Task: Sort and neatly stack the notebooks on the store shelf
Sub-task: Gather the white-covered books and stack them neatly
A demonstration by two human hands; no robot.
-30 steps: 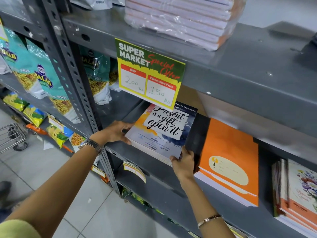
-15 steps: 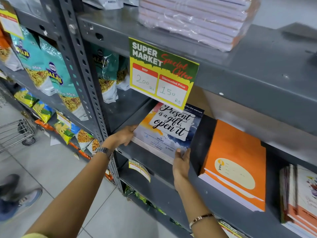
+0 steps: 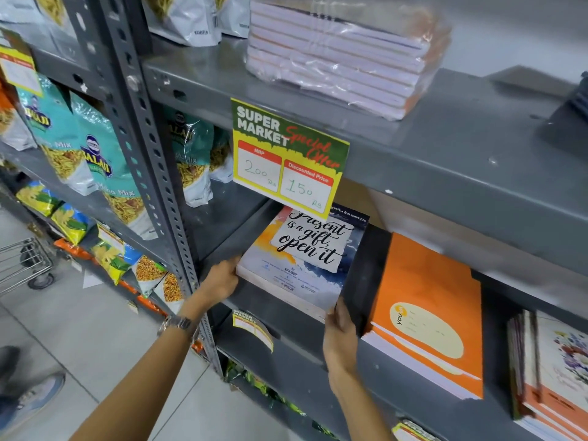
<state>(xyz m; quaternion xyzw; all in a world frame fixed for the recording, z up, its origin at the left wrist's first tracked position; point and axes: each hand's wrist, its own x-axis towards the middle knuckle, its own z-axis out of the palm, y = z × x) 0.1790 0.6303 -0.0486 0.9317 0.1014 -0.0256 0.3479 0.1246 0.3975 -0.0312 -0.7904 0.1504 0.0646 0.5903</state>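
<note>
Head-camera view of a store aisle: a person squared up a stack of notebooks on the grey metal shelf, the top cover reading "Present is a gift, open it". The left hand pressed against the stack's near left corner, fingers curled onto its edge, while the right hand lay open and flat against the near right corner. The stack rested on the shelf and sat slightly askew to the shelf's front lip.

Just beside it, with a gap between, a second pile of orange notebooks lay flat and looked fairly even. Farther right, a third group with floral covers appeared looser, its edges fanned. On the tier above, a plastic-wrapped bundle sat unopened. By this evidence the sorting looked well begun but not finished: one pile was under adjustment, one seemed tidy, and the right-hand group likely awaited straightening.

A yellow and green price sign hanging from the upper tier hid the far end of the held stack. The floral pile was cut off by the frame's right edge, and a dark object at upper right was too blurred to identify. How many notebooks the held stack contained could not be told.
</note>
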